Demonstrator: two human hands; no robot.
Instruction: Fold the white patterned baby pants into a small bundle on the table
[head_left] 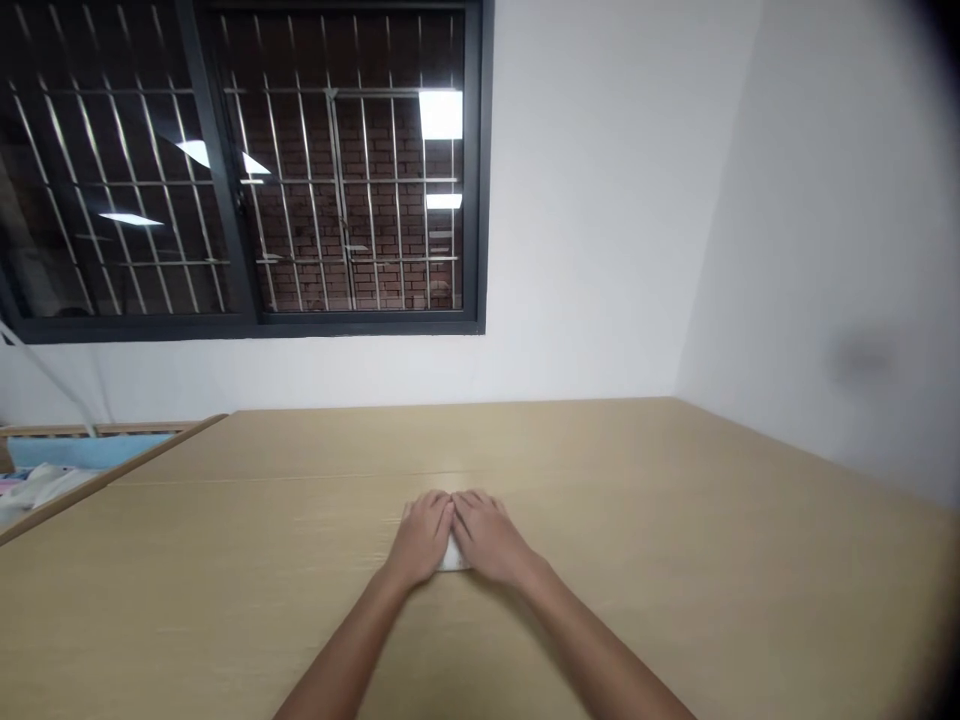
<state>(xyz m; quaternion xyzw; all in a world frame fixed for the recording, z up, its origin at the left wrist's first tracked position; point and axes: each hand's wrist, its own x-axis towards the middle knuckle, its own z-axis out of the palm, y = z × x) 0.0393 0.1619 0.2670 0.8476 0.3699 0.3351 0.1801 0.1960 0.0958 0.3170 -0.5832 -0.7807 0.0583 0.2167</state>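
Two bare hands together, mid-surface, thumb sides touching or nearly so. L hand (pixel 421 540) and R hand (pixel 489 537) both palm-down over a small white item (pixel 452 558) — only its near part shows, btwn the wrists; the rest is covered, so can't ID it. Fingers of both: close together, slightly bent, pointing fwd; whether they grip the item or just press on it, can't tell. Item lies on a wide tan wood-look surface (pixel 637 520), roughly centre L-to-R. Forearms come in from the near edge, angled inward. Far side: white wall (pixel 600 200), dark-framed window (pixel 476 200) w/ metal bars. Far L, beyond wooden rail (pixel 150 468) — blue cloth (pixel 97 452).
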